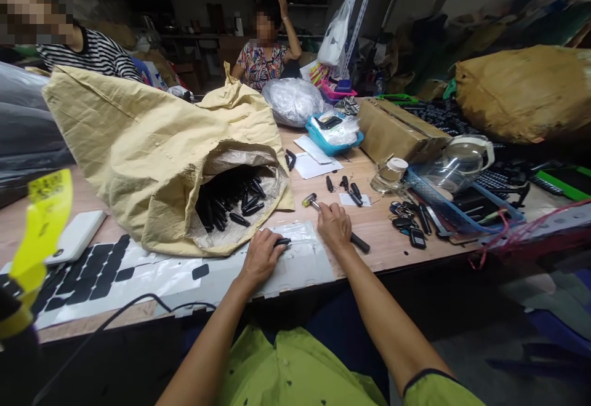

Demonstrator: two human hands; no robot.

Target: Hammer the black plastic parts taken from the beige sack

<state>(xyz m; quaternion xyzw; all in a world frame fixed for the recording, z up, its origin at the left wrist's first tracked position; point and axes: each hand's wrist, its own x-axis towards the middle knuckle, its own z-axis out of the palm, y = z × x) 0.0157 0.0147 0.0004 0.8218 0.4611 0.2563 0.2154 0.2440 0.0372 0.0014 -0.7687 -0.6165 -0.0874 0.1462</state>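
Left hand (261,257) pinching a black piece (281,242) flat just below the sack (157,147), right hand (333,226) wrapped around the hammer (337,224) — I'd keep taps light.

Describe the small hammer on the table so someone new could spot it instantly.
Start at the big tan paper sack spilling black pieces onto the wooden table. Just right of its mouth, the right hand rests on the hammer. Unlike the all-black parts nearby, it has a yellow-tipped head, a metal shaft and a black grip.
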